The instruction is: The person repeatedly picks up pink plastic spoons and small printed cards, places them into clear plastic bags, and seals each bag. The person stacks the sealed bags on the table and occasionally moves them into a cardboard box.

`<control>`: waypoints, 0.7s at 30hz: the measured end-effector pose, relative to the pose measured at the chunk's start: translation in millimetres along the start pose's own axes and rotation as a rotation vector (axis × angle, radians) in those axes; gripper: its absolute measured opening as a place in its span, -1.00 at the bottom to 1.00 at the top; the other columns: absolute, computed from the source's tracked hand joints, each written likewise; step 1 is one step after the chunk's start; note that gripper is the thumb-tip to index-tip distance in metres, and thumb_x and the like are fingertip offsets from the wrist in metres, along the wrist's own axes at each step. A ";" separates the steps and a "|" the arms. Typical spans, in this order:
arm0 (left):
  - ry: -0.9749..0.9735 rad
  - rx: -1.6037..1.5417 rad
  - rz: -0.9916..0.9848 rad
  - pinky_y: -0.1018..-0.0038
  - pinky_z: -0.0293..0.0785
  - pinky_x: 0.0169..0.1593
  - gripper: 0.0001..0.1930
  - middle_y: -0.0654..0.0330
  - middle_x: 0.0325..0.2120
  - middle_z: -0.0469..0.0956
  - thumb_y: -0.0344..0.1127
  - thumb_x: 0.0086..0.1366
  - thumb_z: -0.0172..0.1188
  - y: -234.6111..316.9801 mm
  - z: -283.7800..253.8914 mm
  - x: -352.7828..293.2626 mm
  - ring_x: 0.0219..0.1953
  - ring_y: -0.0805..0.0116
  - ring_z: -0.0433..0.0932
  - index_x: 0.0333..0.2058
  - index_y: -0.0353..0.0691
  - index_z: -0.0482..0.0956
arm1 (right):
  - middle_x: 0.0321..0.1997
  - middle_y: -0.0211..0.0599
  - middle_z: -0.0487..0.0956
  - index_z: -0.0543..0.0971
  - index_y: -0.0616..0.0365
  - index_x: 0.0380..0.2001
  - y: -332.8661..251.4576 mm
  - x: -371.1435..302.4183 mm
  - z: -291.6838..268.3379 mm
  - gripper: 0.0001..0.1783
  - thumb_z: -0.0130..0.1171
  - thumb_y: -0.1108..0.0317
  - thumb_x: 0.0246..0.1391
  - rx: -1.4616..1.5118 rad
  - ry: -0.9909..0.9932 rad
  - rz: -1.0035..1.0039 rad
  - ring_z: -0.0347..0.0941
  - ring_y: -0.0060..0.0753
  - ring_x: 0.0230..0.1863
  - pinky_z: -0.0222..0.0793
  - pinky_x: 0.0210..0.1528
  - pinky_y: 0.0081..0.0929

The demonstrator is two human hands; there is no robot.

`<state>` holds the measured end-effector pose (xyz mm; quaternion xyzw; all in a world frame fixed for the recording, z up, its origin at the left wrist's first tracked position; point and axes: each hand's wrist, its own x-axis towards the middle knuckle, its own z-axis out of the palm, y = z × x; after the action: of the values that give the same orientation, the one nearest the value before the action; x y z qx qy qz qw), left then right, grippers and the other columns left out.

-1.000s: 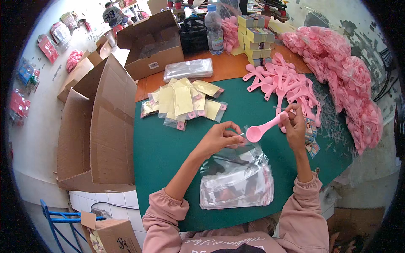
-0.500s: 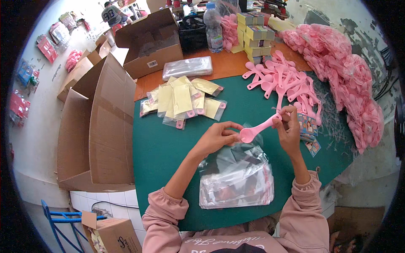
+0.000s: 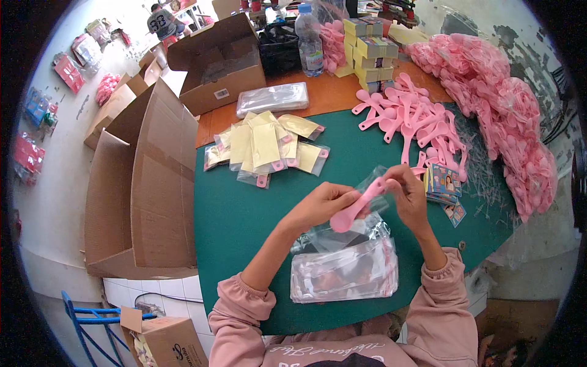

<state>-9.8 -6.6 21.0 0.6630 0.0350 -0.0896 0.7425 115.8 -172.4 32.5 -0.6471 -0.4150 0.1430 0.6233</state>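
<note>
Two forearms converge over the green tabletop [image 3: 244,220]. Left hand [image 3: 327,205]: grip clamped on one pink plastic spoon [image 3: 353,214], tilted between the hands, thin clear plastic film [image 3: 377,174] at its handle. Right hand [image 3: 408,194]: fingers curled at handle end, can't tell what's pinched. Two stacks of flat clear plastic bags [image 3: 342,278], one clear bottle [image 3: 310,46].

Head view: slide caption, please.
Left hand and right hand handle a pink spoon and clear bag above stacked bags on a green tabletop.
</note>
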 end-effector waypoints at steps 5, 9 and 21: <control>0.190 0.032 0.287 0.67 0.37 -0.34 -0.62 0.19 -0.33 0.55 -0.13 0.32 -0.17 20.7 11.5 -4.1 -0.39 0.62 0.46 -0.14 -0.33 0.46 | -0.42 -0.31 0.42 0.57 0.19 -0.51 -33.9 13.1 -17.1 -0.80 0.02 0.34 0.04 -0.204 -0.150 -0.256 0.33 -0.48 -0.31 0.24 -0.25 -0.54; 0.139 -0.003 0.342 0.63 0.40 -0.30 -0.59 0.11 -0.26 0.54 -0.10 0.33 -0.22 51.9 7.1 -15.5 -0.33 0.52 0.50 -0.13 -0.31 0.44 | -0.36 -0.25 0.47 0.56 0.21 -0.48 -17.9 33.8 -127.1 -0.79 0.04 0.29 0.00 0.097 -0.010 -0.009 0.38 -0.43 -0.28 0.29 -0.21 -0.49; 0.206 -0.061 0.133 0.58 0.46 -0.24 -0.63 0.08 -0.30 0.54 -0.13 0.33 -0.19 34.8 -11.9 -11.1 -0.29 0.44 0.53 -0.14 -0.31 0.43 | -0.47 -0.01 0.50 0.46 0.29 -0.43 39.1 -7.1 -155.1 -0.61 0.28 0.22 -0.29 -1.169 0.271 0.370 0.45 -0.01 -0.39 0.31 -0.35 -0.23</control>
<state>-13.6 9.8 55.6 0.6467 0.0697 0.0295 0.7590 234.4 -279.4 22.2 -0.9545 -0.2231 -0.0853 0.1784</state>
